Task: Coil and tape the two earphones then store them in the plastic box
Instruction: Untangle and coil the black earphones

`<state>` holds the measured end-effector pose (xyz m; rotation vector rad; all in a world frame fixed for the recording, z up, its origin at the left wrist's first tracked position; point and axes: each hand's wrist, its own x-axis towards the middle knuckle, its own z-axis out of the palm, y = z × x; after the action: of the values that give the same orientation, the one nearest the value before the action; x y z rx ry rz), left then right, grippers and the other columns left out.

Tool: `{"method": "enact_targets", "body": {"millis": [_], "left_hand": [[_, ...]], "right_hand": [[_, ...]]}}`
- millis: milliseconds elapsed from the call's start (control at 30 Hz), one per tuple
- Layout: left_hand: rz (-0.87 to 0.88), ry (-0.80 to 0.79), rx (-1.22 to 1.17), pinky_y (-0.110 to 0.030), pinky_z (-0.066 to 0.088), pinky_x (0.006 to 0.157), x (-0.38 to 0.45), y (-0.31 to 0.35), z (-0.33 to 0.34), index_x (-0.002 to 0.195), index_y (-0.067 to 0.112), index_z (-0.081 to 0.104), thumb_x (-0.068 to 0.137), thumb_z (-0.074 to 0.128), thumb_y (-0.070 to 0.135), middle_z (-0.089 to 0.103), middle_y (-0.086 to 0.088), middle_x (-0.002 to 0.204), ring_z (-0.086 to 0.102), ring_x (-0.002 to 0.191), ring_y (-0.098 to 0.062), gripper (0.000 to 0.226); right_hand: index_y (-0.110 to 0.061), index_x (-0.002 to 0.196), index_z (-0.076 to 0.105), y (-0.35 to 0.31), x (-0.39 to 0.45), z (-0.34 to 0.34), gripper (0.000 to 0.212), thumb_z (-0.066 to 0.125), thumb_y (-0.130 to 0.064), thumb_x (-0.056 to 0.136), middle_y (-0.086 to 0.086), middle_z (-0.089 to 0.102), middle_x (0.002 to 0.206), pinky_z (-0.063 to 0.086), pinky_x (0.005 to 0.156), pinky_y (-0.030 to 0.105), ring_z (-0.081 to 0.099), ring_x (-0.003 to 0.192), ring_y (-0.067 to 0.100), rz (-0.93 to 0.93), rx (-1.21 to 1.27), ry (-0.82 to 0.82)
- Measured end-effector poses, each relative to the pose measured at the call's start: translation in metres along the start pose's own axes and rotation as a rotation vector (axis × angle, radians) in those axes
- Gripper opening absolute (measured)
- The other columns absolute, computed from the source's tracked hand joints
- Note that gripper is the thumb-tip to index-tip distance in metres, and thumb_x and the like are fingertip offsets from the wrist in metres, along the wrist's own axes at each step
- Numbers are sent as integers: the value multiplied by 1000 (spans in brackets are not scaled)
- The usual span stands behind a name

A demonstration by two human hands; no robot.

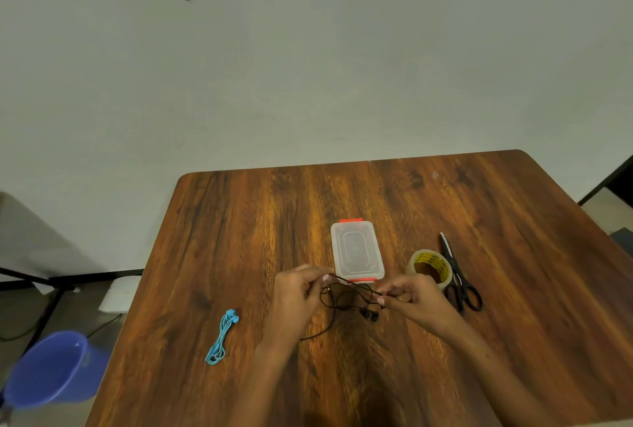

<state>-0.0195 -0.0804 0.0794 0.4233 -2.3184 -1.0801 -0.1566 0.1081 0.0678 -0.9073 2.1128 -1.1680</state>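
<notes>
My left hand [299, 289] and my right hand [409, 293] both pinch the cable of the black earphones [346, 300], stretched between them just above the table. Loops of the black cable hang down, with the two earbuds [370, 315] low near my right hand and a loose end trailing toward me. The blue earphones [221, 337] lie in a long bundle on the table, left of my left hand. The clear plastic box [356, 250] with orange clips sits lid on, just beyond my hands.
A roll of clear tape [430, 269] stands right of the box, partly behind my right hand. Black scissors [457, 276] lie to its right. The wooden table [239, 238] ends at a white wall. A blue bucket [51, 368] stands on the floor at left.
</notes>
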Motion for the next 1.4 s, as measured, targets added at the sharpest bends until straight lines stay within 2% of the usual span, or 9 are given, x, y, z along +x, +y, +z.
{"method": "enact_targets", "body": {"millis": [467, 567, 633, 700, 767, 967, 1067, 1167, 1400], "left_hand": [[-46, 10, -1, -14, 53, 69, -7, -19, -6, 98, 16, 76, 82, 68, -1, 74, 9, 88, 66, 81, 5, 25], [-82, -55, 40, -4, 45, 65, -5, -19, -6, 113, 17, 69, 86, 63, -1, 74, 5, 88, 61, 71, 13, 33], [-107, -149, 69, -10, 47, 68, -4, -16, -6, 132, 20, 55, 91, 57, 4, 73, 5, 87, 58, 68, 10, 44], [-63, -222, 56, -12, 45, 93, -2, -11, -4, 140, 21, 44, 93, 55, 10, 66, 7, 118, 59, 105, 6, 49], [4, -264, 9, -17, 34, 109, 1, -1, 2, 140, 19, 44, 93, 58, 14, 47, 6, 140, 41, 132, 0, 49], [101, -256, -47, -17, 52, 87, 1, 17, 13, 118, 16, 67, 91, 57, 7, 70, 4, 112, 64, 101, 1, 31], [81, -227, 28, -10, 48, 89, -1, 9, 8, 116, 16, 69, 86, 56, -6, 71, 2, 112, 64, 102, -1, 39], [40, -121, 45, -4, 45, 83, -1, 1, -1, 108, 16, 72, 83, 58, -10, 73, 3, 105, 63, 97, 4, 39], [24, 4, 21, -17, 52, 86, 4, -5, -11, 108, 18, 72, 85, 60, -6, 70, 9, 107, 66, 99, -1, 35]], "right_hand": [[-10, 89, 71, -7, 8, 7, 11, 61, -11, 91, 4, 68, 74, 45, 54, 16, 57, 53, 4, -44, 73, 130], [-17, 87, 70, -11, 10, 10, 12, 59, -14, 92, -7, 67, 75, 43, 56, 14, 60, 64, 3, -60, 24, 187], [-19, 88, 70, -13, 12, 13, 11, 61, -14, 91, -12, 67, 77, 44, 61, 16, 61, 72, 3, -76, -60, 213], [-18, 88, 71, -19, 14, 18, 10, 62, -14, 90, -16, 65, 76, 44, 58, 15, 60, 72, 0, -115, -135, 208], [-19, 86, 70, -25, 15, 22, 9, 63, -14, 89, -18, 62, 73, 41, 57, 10, 58, 70, -6, -170, -191, 185], [-27, 84, 75, -34, 14, 24, 8, 68, -22, 85, -24, 65, 64, 40, 55, 8, 61, 62, -2, -200, -162, 90], [-23, 82, 77, -28, 12, 16, 5, 73, -24, 82, -11, 73, 69, 55, 64, 27, 68, 65, 8, -116, -19, 83], [-15, 80, 77, -18, 7, 1, 8, 74, -22, 80, -2, 75, 74, 57, 72, 29, 71, 73, 11, -78, 65, 102], [-17, 82, 75, -9, 0, -8, 6, 70, -20, 83, -1, 74, 79, 56, 70, 33, 69, 76, 12, -47, 89, 169]]}}
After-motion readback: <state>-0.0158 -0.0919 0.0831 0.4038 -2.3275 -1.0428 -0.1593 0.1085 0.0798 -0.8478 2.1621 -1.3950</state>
